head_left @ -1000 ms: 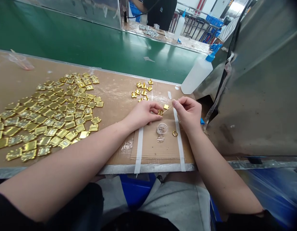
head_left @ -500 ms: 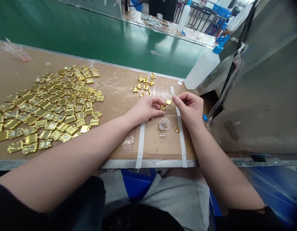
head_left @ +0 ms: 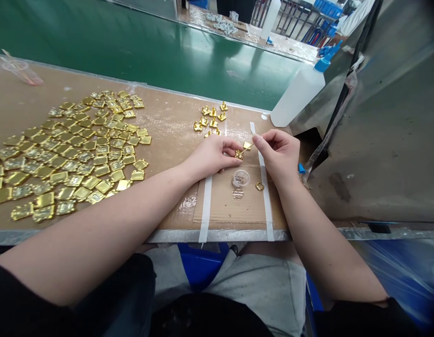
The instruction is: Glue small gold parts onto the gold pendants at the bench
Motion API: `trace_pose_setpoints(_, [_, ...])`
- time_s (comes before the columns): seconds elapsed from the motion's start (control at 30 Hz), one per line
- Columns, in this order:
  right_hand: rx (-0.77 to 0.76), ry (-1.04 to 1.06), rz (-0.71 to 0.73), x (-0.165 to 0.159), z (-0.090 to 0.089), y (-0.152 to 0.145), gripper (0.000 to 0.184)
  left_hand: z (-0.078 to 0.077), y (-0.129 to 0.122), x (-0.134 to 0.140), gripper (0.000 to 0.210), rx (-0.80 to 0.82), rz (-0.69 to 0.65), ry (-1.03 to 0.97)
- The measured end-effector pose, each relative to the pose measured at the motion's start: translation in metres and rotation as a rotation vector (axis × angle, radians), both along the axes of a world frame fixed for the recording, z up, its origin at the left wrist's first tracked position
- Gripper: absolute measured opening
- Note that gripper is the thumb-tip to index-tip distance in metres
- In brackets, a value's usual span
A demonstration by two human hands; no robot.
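Note:
Between the thumb and fingers of my left hand (head_left: 217, 153) is a small gold metal piece (head_left: 239, 154). My right hand (head_left: 279, 152) pinches a thin stick (head_left: 247, 148), its tip at the gold piece. Just behind the stick lies a flat gold plate (head_left: 247, 145). Nearer to me, a small clear plastic cup (head_left: 241, 178) stands on a cardboard sheet (head_left: 217, 210) fixed with white tape. To the right of the cup rests a gold ring-shaped piece (head_left: 260, 186).
Many flat gold pieces (head_left: 72, 140) cover the table's left side. Several small gold parts (head_left: 213, 112) stand beyond my left hand. A white bottle with a blue cap (head_left: 299, 96) stands at the back right, beside a metal panel (head_left: 378, 140). A green belt (head_left: 139, 51) runs behind.
The stick's tip has come lower onto the gold piece in my left hand. The whole view has shifted slightly; both hands keep nearly the same place.

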State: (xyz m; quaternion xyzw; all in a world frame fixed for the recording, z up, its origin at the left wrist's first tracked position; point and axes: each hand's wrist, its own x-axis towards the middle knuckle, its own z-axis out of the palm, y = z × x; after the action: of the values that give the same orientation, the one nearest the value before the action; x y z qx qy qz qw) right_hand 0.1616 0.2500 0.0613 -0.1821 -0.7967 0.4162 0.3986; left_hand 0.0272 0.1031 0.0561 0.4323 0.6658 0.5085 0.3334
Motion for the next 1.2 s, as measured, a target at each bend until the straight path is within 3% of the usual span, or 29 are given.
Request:
trace_pose_setpoints(0.17, [-0.001, 0.066, 0.039, 0.006, 0.004, 0.001, 0.042, -0.001, 0.001, -0.002, 0.035, -0.006, -0.008, 0.036])
trace_pose_setpoints(0.27, [0.032, 0.044, 0.217, 0.016, 0.012, -0.002, 0.043, -0.001, 0.000, -0.005, 0.034, -0.018, -0.029, 0.021])
trace_pose_setpoints(0.4, [0.150, -0.162, 0.492, 0.024, 0.020, -0.006, 0.039, -0.001, 0.000, -0.008, 0.035, -0.015, -0.050, -0.008])
trace_pose_setpoints(0.5, [0.261, -0.224, 0.571, 0.024, 0.021, -0.006, 0.034, 0.000, -0.001, -0.008, 0.034, -0.011, -0.069, -0.015])
trace_pose_setpoints(0.6, [0.238, -0.273, 0.565, 0.023, 0.020, -0.007, 0.034, 0.001, -0.001, -0.009, 0.032, -0.017, -0.086, -0.018])
trace_pose_setpoints(0.73, [0.041, -0.298, 0.560, 0.022, 0.017, -0.007, 0.039, 0.003, -0.001, -0.008, 0.031, -0.043, -0.084, -0.052])
trace_pose_setpoints(0.87, [-0.073, -0.006, 0.296, 0.016, 0.010, -0.002, 0.041, 0.003, -0.002, -0.008, 0.034, -0.055, -0.079, -0.035])
trace_pose_setpoints(0.97, [-0.096, 0.083, 0.082, 0.010, 0.004, 0.003, 0.042, 0.002, -0.003, -0.008, 0.038, -0.047, -0.080, -0.008])
trace_pose_setpoints(1.2, [-0.100, 0.055, 0.040, 0.003, 0.000, 0.003, 0.046, 0.001, -0.002, -0.008, 0.039, -0.057, -0.075, -0.004])
